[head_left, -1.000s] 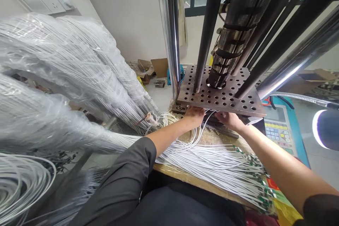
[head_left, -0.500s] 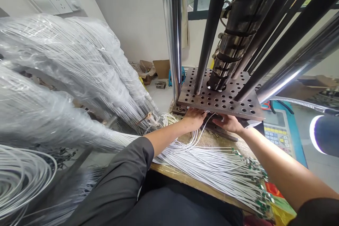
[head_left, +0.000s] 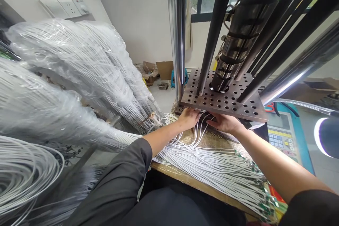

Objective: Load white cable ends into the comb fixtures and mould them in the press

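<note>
Under the front edge of a perforated metal plate, my left hand has its fingers curled together. Whatever they hold is hidden by the plate and by the hand itself. To its right, my right hand also reaches below the plate, thumb pointing left and apart from the palm; its other fingers are mostly out of sight. Several white cables loop out between the two hands and bend down to the bench. In front lies a wide bundle of white cables, with green ends fanned out at the right.
Thick rods and a polished post rise around the plate. Plastic-wrapped cable bundles fill the left side, above a coil of cable. At right are a keypad panel and a lamp on a flexible arm.
The view has shifted slightly left, so the scene sits further right. Both hands have moved a little left relative to the plate, and more cable loops show between them.
</note>
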`<state>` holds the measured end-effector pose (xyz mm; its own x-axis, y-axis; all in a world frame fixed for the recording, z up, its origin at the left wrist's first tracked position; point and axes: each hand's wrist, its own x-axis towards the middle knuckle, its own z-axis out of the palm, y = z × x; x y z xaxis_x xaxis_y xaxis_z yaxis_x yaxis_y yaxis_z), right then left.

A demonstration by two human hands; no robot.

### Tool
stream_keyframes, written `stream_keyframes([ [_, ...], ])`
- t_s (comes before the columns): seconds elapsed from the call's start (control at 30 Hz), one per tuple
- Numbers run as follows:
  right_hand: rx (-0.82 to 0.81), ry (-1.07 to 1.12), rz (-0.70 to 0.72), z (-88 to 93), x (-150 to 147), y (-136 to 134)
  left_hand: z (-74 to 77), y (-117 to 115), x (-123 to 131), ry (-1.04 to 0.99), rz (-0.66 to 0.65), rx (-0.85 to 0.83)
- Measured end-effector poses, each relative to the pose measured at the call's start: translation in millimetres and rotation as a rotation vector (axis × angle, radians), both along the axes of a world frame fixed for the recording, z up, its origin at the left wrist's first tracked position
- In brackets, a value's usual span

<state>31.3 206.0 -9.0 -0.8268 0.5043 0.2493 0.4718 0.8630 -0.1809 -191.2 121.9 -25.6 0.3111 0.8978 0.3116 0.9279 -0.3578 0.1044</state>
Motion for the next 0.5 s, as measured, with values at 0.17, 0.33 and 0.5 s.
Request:
stream_keyframes([
  [0.17,0.073,0.007,-0.043,-10.0,-6,2,-5.8,0,-5,0.079,-0.024,0.032],
  [0.33,-0.016,-0.116,-0.127,-2.6,-9,-4,2.9,-1,2,-0.062,0.076,-0.054],
  [0.5,-0.194,-0.019,-0.211,19.1,86,-79,46.6,-88,-9,-0.438,0.056,-0.220],
])
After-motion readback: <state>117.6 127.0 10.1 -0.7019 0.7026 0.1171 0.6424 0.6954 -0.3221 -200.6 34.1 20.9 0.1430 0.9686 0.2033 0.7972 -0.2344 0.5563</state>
